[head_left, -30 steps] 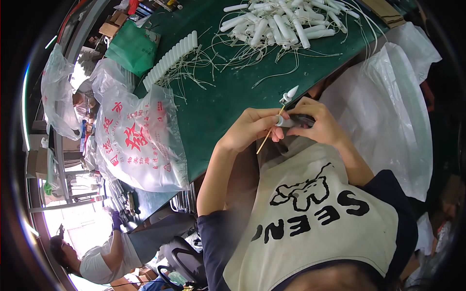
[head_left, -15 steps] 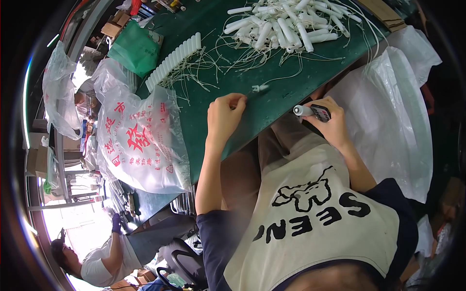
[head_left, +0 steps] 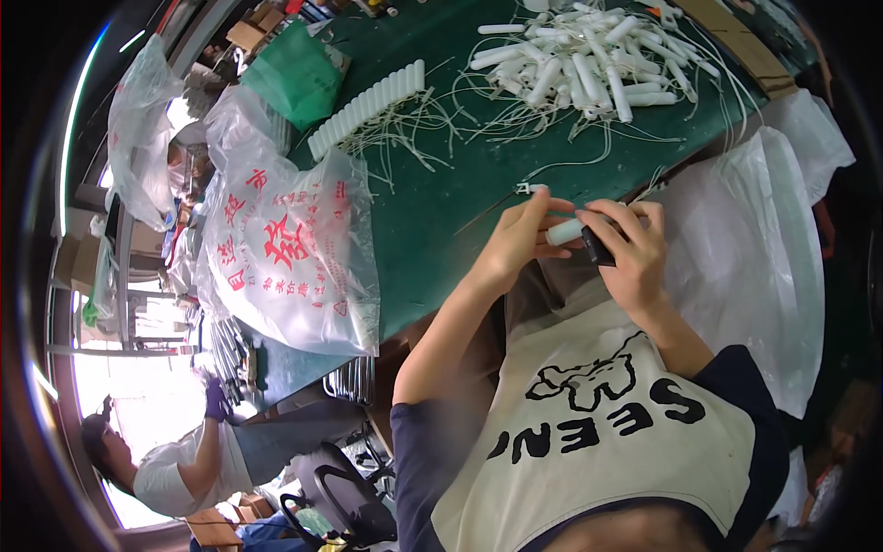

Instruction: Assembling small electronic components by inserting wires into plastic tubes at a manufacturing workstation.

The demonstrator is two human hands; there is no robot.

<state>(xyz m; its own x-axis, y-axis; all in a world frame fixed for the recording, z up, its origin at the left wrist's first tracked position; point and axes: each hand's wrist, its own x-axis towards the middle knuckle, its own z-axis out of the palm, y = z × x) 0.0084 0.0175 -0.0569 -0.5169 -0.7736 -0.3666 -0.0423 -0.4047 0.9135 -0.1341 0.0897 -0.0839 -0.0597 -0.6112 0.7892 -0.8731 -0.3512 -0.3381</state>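
My right hand (head_left: pixel 630 253) is wrapped round a white tube (head_left: pixel 565 232), with a black rectangular piece (head_left: pixel 596 247) against it under the fingers. From the other side, my left hand (head_left: pixel 517 241) closes its fingers about the tube's free end. Right at the left fingertips is a small white fitting (head_left: pixel 528 188), beside a thin dark rod or wire (head_left: pixel 487 213); whether the fingers pinch the fitting cannot be told. Farther back, a heap of white tubes (head_left: pixel 579 74) with thin white leads covers part of the green table (head_left: pixel 414 253).
A neat row of white tubes (head_left: pixel 368 109) lies back left, leads trailing. Beside it are a printed clear plastic bag (head_left: pixel 285 267) and a green bag (head_left: pixel 292 75). A white sack (head_left: pixel 736 267) hangs at the right. Lower left, another person (head_left: pixel 175 460) works beside an office chair (head_left: pixel 345 497).
My left hand has moved right to the tube that my right hand holds, and its fingers now meet the tube's end. The tube has turned to point leftward. The view has shifted somewhat.
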